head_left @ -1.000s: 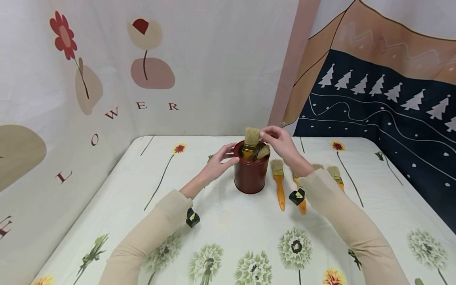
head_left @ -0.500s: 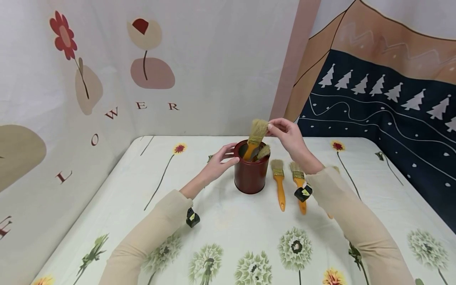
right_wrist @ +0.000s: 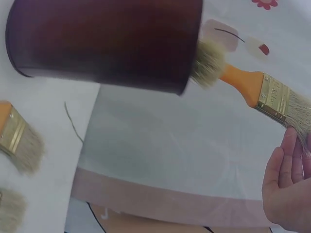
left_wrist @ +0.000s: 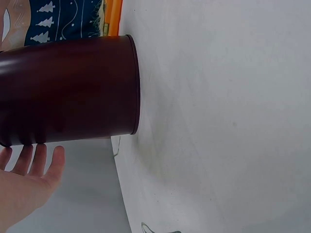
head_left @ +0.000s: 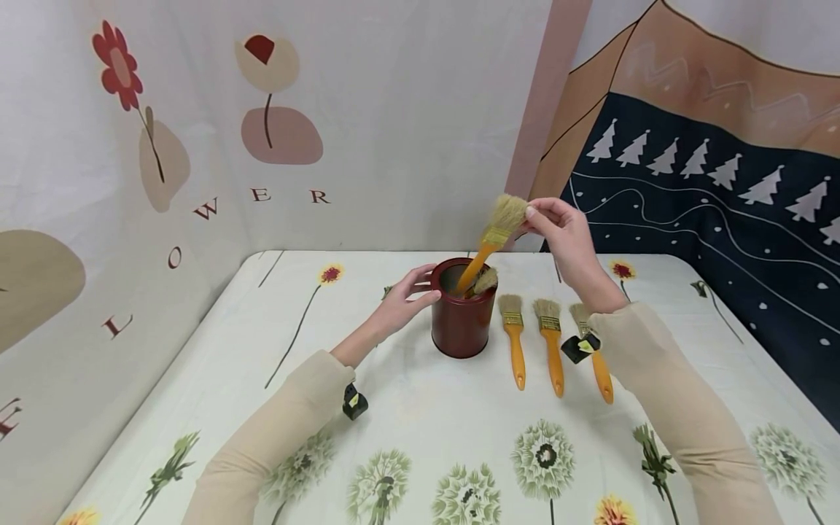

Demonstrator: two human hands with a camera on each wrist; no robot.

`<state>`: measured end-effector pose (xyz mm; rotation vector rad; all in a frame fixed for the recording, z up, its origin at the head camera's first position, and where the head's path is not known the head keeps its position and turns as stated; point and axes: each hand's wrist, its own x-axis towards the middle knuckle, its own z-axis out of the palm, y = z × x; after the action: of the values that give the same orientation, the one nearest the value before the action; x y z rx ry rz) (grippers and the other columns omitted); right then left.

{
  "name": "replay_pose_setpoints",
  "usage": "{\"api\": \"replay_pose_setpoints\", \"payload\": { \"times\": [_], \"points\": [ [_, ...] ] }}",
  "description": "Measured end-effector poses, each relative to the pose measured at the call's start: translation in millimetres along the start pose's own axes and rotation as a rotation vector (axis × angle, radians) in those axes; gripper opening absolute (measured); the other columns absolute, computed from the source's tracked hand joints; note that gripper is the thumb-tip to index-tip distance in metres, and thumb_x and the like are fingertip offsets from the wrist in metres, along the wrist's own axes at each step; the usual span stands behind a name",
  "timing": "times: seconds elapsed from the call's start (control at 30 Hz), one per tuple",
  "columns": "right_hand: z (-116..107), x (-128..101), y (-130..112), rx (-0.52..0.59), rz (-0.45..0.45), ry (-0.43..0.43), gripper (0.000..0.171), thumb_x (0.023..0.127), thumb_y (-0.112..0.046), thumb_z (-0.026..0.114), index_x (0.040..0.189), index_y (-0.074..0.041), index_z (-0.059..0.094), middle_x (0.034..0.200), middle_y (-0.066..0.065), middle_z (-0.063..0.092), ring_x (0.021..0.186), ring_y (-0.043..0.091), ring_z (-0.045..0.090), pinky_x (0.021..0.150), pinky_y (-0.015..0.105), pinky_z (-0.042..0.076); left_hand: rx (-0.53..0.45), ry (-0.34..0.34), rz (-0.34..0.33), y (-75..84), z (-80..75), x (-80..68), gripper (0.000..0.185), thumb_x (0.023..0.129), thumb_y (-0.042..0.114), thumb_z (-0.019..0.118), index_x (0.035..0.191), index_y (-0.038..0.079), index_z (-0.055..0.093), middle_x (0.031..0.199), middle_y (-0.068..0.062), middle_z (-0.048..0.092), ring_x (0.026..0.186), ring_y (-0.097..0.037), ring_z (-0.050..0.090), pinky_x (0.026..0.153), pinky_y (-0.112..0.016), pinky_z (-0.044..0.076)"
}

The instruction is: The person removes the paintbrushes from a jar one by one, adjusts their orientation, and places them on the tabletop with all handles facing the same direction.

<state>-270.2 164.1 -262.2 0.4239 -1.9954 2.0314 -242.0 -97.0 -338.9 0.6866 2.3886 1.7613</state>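
Observation:
A dark red can [head_left: 462,312] [left_wrist: 68,90] [right_wrist: 107,41] stands on the flowered tablecloth. My left hand [head_left: 405,296] [left_wrist: 29,167] rests against its left rim with fingers nearly straight. My right hand [head_left: 558,224] [right_wrist: 291,189] pinches the bristle end of an orange-handled paintbrush [head_left: 491,242] [right_wrist: 265,92], lifted and tilted, its handle tip still inside the can. Another brush [head_left: 485,279] [right_wrist: 208,63] stays in the can, bristles up.
Three orange-handled brushes [head_left: 513,337] [head_left: 551,343] [head_left: 593,354] lie side by side on the table [head_left: 420,408] right of the can. Patterned cloth walls close the back and right sides.
My right hand has risen up and to the right, drawing the pinched brush most of the way out of the can. The left hand and the can have not moved.

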Motion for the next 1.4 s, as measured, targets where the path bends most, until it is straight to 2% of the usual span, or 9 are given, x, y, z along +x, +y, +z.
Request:
{"api": "replay_pose_setpoints", "payload": {
  "times": [0.27, 0.67, 0.8, 0.93, 1.1, 1.4],
  "points": [
    [-18.8, 0.1, -13.0, 0.119, -0.093, 0.054, 0.008, 0.084, -0.009, 0.059, 0.091, -0.005, 0.060, 0.087, 0.006, 0.058, 0.078, 0.014, 0.057, 0.076, 0.019, 0.045, -0.008, 0.005, 0.004, 0.5, 0.6, 0.1, 0.053, 0.089, 0.016, 0.055, 0.135, 0.005, 0.031, 0.129, -0.016, 0.040, 0.116, -0.028, 0.040, 0.089, -0.040, 0.039],
    [-45.6, -2.2, -28.8, 0.259, -0.127, 0.144, 0.016, 0.081, -0.008, 0.063, 0.093, 0.001, 0.059, 0.092, 0.011, 0.057, 0.079, 0.017, 0.058, 0.076, 0.020, 0.045, -0.028, -0.010, 0.033, 0.2, -0.3, -0.1, 0.052, 0.089, 0.013, 0.054, 0.135, 0.003, 0.031, 0.129, -0.017, 0.039, 0.116, -0.030, 0.039, 0.089, -0.038, 0.039],
    [-53.2, -3.0, -30.5, 0.267, -0.134, 0.172, 0.017, 0.079, -0.007, 0.064, 0.092, 0.003, 0.059, 0.091, 0.011, 0.058, 0.078, 0.017, 0.058, 0.076, 0.020, 0.046, -0.028, -0.011, 0.029, -0.5, -0.4, 0.2, 0.053, 0.089, 0.013, 0.054, 0.135, 0.003, 0.031, 0.129, -0.017, 0.039, 0.116, -0.029, 0.039, 0.089, -0.038, 0.039],
    [-60.0, -3.9, -29.7, 0.243, -0.120, 0.201, 0.018, 0.079, -0.009, 0.065, 0.092, 0.002, 0.059, 0.091, 0.010, 0.059, 0.078, 0.017, 0.058, 0.075, 0.019, 0.046, -0.030, -0.008, 0.015, -0.5, -0.3, -0.1, 0.053, 0.089, 0.015, 0.054, 0.135, 0.004, 0.031, 0.129, -0.016, 0.038, 0.116, -0.028, 0.039, 0.089, -0.037, 0.039],
    [-69.7, -4.7, -25.1, 0.147, -0.083, 0.233, 0.020, 0.079, -0.013, 0.065, 0.094, -0.001, 0.060, 0.093, 0.008, 0.058, 0.080, 0.016, 0.056, 0.074, 0.016, 0.045, -0.029, -0.001, 0.002, 0.0, 0.3, -0.4, 0.053, 0.089, 0.015, 0.054, 0.135, 0.005, 0.031, 0.130, -0.016, 0.038, 0.116, -0.028, 0.039, 0.089, -0.038, 0.039],
    [-86.3, -6.7, -12.5, 0.017, -0.041, 0.234, 0.013, 0.082, -0.015, 0.061, 0.091, -0.005, 0.059, 0.090, 0.005, 0.056, 0.077, 0.012, 0.057, 0.070, 0.015, 0.046, -0.022, -0.001, 0.002, -0.4, 0.0, -0.3, 0.053, 0.089, 0.016, 0.054, 0.135, 0.006, 0.031, 0.129, -0.015, 0.039, 0.116, -0.027, 0.039, 0.089, -0.037, 0.039]
  ]
}}
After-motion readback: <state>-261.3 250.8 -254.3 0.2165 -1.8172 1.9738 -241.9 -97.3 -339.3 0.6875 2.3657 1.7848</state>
